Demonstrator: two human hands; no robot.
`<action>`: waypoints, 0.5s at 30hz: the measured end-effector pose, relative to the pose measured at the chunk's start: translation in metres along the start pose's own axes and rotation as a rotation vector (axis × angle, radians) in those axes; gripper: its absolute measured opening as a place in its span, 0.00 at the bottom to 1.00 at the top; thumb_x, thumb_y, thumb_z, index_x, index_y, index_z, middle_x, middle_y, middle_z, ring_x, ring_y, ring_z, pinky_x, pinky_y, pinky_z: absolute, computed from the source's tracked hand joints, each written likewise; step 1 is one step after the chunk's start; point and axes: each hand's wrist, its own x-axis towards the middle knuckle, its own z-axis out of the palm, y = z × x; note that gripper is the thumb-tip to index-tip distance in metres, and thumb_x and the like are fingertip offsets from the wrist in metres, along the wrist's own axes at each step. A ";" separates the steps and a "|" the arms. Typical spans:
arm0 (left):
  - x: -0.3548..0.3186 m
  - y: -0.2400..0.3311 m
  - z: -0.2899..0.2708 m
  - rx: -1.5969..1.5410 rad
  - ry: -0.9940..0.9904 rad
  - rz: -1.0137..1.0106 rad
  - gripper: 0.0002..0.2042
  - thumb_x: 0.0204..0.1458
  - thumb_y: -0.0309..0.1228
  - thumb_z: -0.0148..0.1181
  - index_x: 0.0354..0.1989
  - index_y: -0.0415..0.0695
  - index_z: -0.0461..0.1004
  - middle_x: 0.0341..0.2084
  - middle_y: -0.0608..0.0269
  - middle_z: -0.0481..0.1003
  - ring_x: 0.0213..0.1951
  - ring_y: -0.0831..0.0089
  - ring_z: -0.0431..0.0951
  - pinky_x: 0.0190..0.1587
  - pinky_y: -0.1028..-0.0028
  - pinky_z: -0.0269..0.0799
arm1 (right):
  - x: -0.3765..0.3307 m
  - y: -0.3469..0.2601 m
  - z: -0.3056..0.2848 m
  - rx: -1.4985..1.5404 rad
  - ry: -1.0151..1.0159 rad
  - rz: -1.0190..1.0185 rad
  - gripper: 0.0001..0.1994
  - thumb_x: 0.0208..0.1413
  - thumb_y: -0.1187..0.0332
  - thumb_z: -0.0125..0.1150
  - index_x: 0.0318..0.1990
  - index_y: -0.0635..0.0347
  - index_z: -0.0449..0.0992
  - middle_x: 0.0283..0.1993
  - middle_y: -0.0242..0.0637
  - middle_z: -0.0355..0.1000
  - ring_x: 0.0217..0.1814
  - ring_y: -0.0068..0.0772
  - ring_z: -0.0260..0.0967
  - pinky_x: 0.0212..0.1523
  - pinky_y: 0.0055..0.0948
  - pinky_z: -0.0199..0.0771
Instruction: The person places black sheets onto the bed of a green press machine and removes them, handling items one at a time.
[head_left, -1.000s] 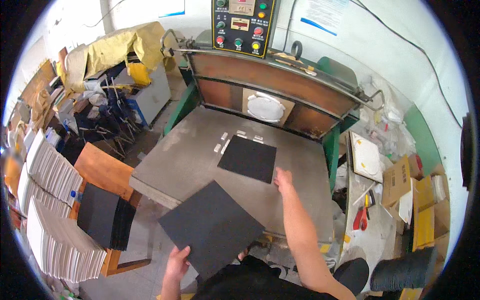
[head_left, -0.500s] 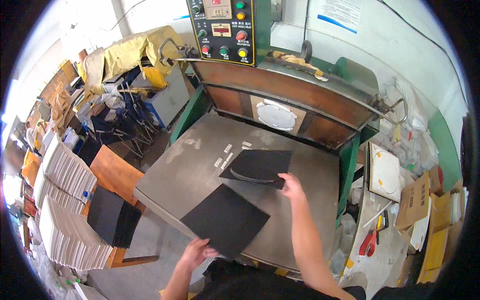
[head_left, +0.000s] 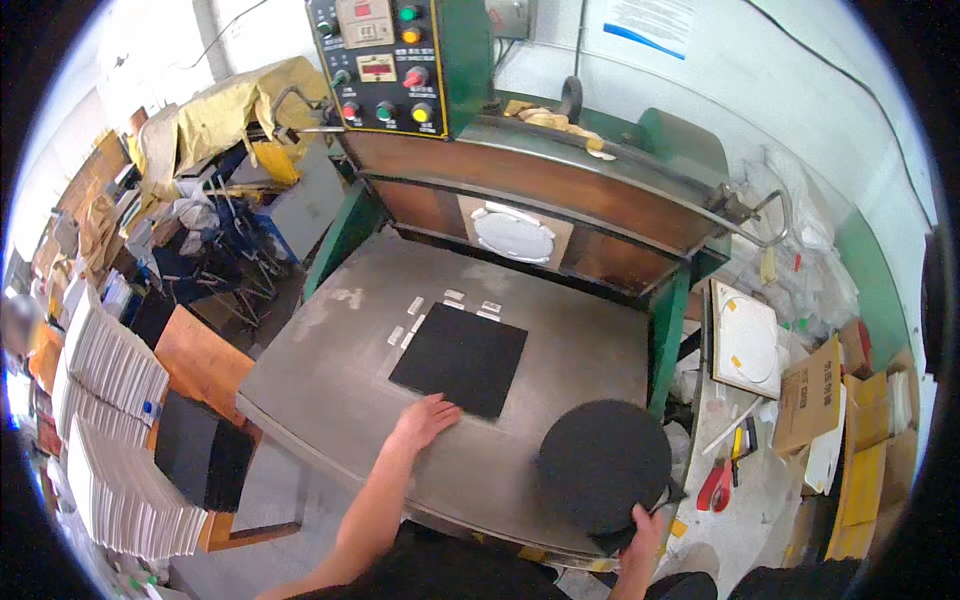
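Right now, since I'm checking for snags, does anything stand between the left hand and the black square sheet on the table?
Nothing visible does: the left hand is at the near edge of the black square sheet. The small white blocks lie along its left and far sides, and the black disc is off to the right.

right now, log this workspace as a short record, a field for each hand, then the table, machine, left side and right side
left hand: fingertips at the near edge of the black square sheet
right hand: gripping the black round piece at its near edge, with dark scraps beside it
table: grey, the square sheet lying flat, white strips along its far and left edges
machine: control panel with coloured buttons
left side: black stack, white stacks
right side: cardboard box
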 end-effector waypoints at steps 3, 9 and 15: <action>-0.020 0.017 -0.018 0.014 0.109 0.153 0.22 0.63 0.32 0.42 0.59 0.28 0.56 0.57 0.40 0.62 0.56 0.52 0.68 0.60 0.58 0.66 | -0.037 0.019 0.001 0.083 0.068 -0.023 0.22 0.53 0.74 0.56 0.57 0.64 0.67 0.54 0.39 0.70 0.52 0.37 0.69 0.55 0.34 0.68; -0.005 0.058 -0.008 -0.163 0.283 0.111 0.25 0.57 0.34 0.50 0.61 0.34 0.57 0.56 0.49 0.62 0.62 0.58 0.60 0.62 0.62 0.59 | -0.094 0.029 0.017 0.037 0.097 -0.141 0.23 0.53 0.76 0.55 0.58 0.66 0.65 0.57 0.42 0.69 0.55 0.39 0.68 0.57 0.35 0.67; -0.045 0.037 0.035 0.166 -0.128 0.014 0.26 0.57 0.38 0.54 0.62 0.39 0.59 0.51 0.52 0.67 0.56 0.59 0.67 0.58 0.60 0.65 | -0.161 0.002 0.045 0.231 0.184 -0.136 0.23 0.56 0.76 0.54 0.60 0.66 0.65 0.56 0.41 0.69 0.55 0.38 0.69 0.57 0.35 0.67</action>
